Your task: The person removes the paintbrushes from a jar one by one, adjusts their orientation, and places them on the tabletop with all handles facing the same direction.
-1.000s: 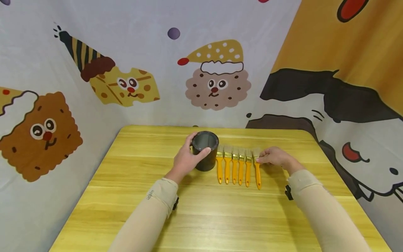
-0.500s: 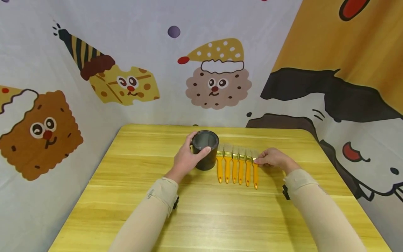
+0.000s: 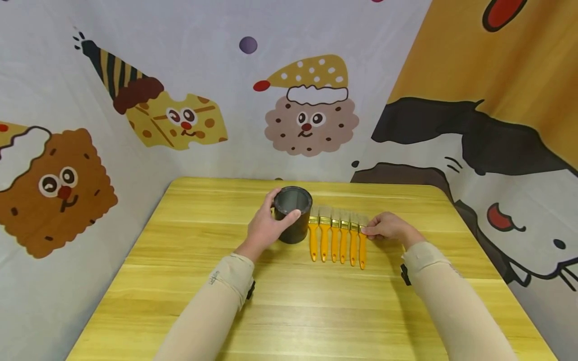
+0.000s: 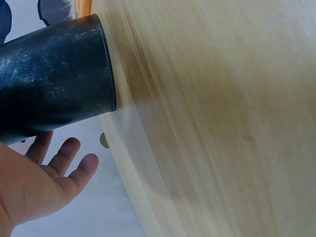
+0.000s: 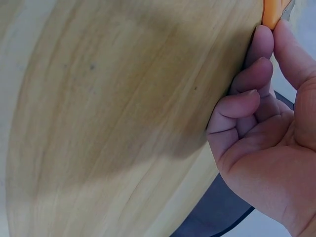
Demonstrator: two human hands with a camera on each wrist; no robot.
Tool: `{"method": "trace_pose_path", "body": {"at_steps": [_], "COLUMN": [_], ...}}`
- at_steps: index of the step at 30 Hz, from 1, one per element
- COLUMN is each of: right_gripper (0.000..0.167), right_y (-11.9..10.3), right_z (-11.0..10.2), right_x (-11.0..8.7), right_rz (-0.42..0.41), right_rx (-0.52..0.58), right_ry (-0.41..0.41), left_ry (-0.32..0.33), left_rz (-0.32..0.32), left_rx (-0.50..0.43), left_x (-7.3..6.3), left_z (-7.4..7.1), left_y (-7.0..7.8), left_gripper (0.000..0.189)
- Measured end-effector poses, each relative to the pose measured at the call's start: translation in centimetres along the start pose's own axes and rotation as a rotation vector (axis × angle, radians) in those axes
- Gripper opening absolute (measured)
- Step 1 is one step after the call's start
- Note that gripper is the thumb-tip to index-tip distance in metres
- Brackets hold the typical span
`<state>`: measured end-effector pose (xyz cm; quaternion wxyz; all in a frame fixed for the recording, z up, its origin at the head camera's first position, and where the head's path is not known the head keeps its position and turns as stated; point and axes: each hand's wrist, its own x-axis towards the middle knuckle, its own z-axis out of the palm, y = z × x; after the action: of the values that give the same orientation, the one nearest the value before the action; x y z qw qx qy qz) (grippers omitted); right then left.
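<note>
My left hand (image 3: 264, 228) holds a black, open-topped cylindrical container (image 3: 293, 230) upright, thumb across its front and fingers round the far left side. Close up in the left wrist view, the container's scuffed wall (image 4: 64, 74) shows, with three fingers spread below it. To its right, several orange-handled paintbrushes (image 3: 334, 245) lie side by side, bristles pointing away from me. The rightmost paintbrush (image 3: 363, 253) is pinched near its metal band by my right hand (image 3: 392, 227). In the right wrist view, thumb and forefinger meet at its orange handle (image 5: 271, 14), the other fingers curled.
Everything stands on a pale wooden table (image 3: 289, 311), toward its far half. A white curtain (image 3: 203, 50) with cartoon biscuits and cheese hangs right behind the table's back edge and along the left side.
My right hand has moved left with the rightmost paintbrush, closing the gap to the other brushes and straightening it. My left hand and the container have stayed put.
</note>
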<state>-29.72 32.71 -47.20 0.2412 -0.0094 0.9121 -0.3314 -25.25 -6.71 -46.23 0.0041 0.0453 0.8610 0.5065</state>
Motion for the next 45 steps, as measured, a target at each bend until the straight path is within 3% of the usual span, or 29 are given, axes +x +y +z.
{"method": "trace_pose_path", "body": {"at_steps": [29, 45], "right_gripper": [0.034, 0.034], "right_y": [0.28, 0.25], "right_z": [-0.01, -0.06], "right_x": [0.16, 0.08], "right_rz": [-0.005, 0.003], "right_rx": [0.006, 0.004], "right_ry": [-0.003, -0.014], "left_ry": [0.006, -0.001], "left_rz": [0.0, -0.003], "left_rx": [0.0, 0.003], "left_x": [0.09, 0.02], "left_z": [0.14, 0.14], "left_y": [0.06, -0.05], "left_gripper": [0.1, 0.091]}}
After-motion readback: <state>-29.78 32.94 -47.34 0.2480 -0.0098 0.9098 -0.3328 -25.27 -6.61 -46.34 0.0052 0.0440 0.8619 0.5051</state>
